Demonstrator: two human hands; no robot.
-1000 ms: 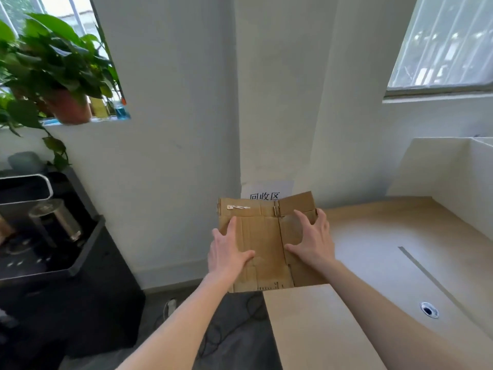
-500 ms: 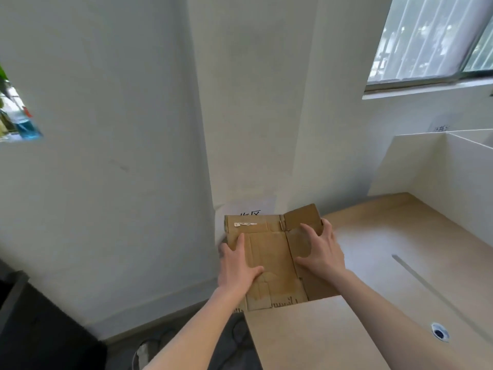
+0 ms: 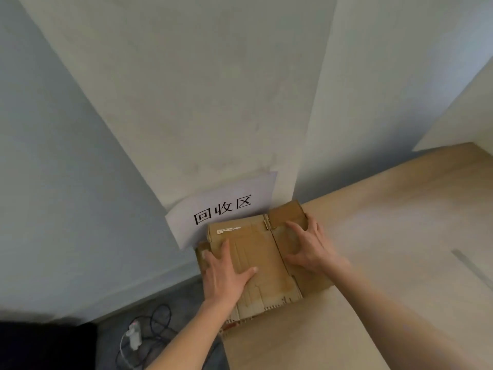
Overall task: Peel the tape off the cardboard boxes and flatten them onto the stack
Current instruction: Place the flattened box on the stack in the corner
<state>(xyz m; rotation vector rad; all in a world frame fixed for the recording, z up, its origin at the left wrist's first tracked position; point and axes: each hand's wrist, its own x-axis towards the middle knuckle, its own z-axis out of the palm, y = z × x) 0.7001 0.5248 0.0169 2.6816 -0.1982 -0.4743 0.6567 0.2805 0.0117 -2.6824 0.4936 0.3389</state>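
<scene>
A flattened brown cardboard box (image 3: 257,252) lies on top of a stack of flat cardboard (image 3: 200,251) at the desk's far left corner, below a white paper sign. A scrap of white label (image 3: 228,230) sticks near its far edge. My left hand (image 3: 226,273) presses flat on the box's left half, fingers spread. My right hand (image 3: 306,247) presses on the right half, its fingers reaching the far right flap, which stands slightly raised. The lower sheets of the stack show only at the left and near edges.
The light wooden desk (image 3: 386,222) runs to the right and toward me. A white sign (image 3: 224,209) with black characters leans against the wall. Below the desk's left edge, on grey floor, lie black cables and a white plug (image 3: 134,335). A dark object (image 3: 45,345) sits bottom left.
The view has swung right and down and closed in on the corner; the plant and black cabinet left the view. Both hands stay flat on the box, now lying on the stack.
</scene>
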